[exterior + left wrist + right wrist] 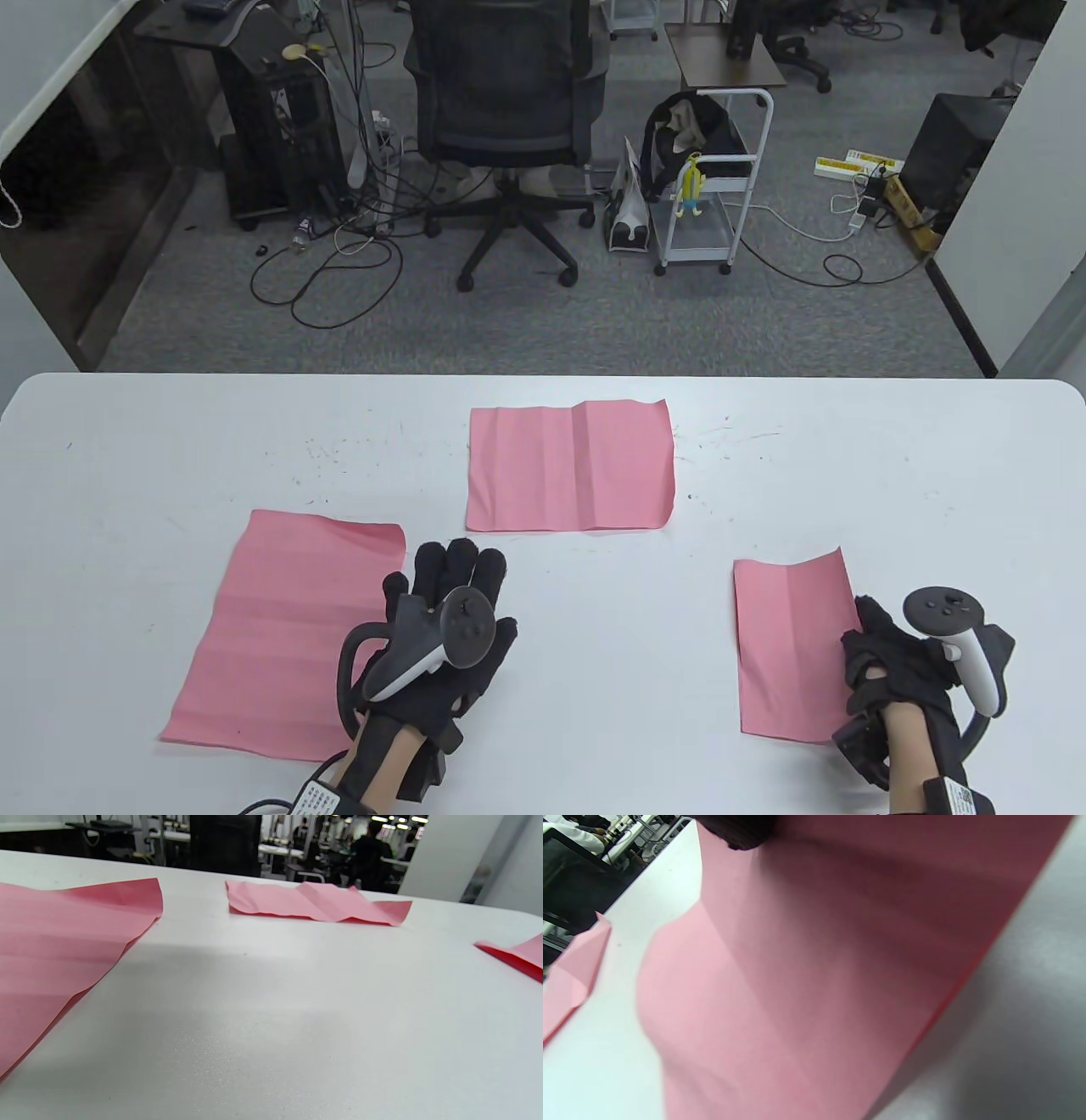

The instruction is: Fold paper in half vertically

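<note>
My right hand (891, 662) covers the right edge of the narrow folded pink paper (789, 649); whether those fingers pinch it, I cannot tell. My left hand (445, 628) hovers flat, fingers straight, beside the big creased sheet (280, 628).

We see the table view evenly and brightly lit from overhead: the white table (594, 679) shows only faint, soft shadows beneath the left hand (445, 628) and right hand (899, 662), with no harsh glare. Its far edge bows slightly, a mild wide-angle distortion, and the upper left of the frame falls darker. In the left wrist view, the tabletop (297, 1027) carries a broad soft shadow across the middle, and the background at the top is blurred, with small bright ceiling lights at upper right. The right wrist view is heavily out of focus; the pink paper (797, 984) darkens into shadow toward the upper right.
</note>
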`<state>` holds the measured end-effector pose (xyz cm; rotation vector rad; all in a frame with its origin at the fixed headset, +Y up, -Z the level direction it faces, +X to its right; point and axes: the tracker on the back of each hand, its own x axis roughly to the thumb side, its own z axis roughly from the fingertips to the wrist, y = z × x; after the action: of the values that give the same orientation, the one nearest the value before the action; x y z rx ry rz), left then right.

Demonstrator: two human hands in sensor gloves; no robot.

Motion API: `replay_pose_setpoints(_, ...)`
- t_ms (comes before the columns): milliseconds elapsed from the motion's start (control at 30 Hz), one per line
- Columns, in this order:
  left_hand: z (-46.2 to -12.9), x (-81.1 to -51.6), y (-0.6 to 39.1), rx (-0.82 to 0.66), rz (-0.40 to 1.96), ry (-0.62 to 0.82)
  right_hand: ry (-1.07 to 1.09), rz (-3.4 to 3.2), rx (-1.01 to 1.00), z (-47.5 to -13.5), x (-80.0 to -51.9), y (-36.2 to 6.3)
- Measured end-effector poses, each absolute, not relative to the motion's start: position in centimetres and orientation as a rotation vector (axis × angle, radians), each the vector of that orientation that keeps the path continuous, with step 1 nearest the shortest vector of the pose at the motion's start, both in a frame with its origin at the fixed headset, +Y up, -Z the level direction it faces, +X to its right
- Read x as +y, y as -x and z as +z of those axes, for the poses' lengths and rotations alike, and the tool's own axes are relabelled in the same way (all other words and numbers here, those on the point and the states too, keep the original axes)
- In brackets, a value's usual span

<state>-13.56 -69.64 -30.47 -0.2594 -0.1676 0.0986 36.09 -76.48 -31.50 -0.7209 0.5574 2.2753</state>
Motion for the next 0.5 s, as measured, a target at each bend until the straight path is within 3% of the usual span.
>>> replay_pose_setpoints(333, -30.5, -69.6, 13.5, -0.171, 0.100, 0.261, 0.960, 2.637, 0.593, -31.7, -75.0, -33.9)
replay_pose_setpoints(500, -30.5, -69.7, 13.4, -0.175, 0.100, 0.262, 0.863, 2.648, 0.521, -32.8, -73.1, -31.9)
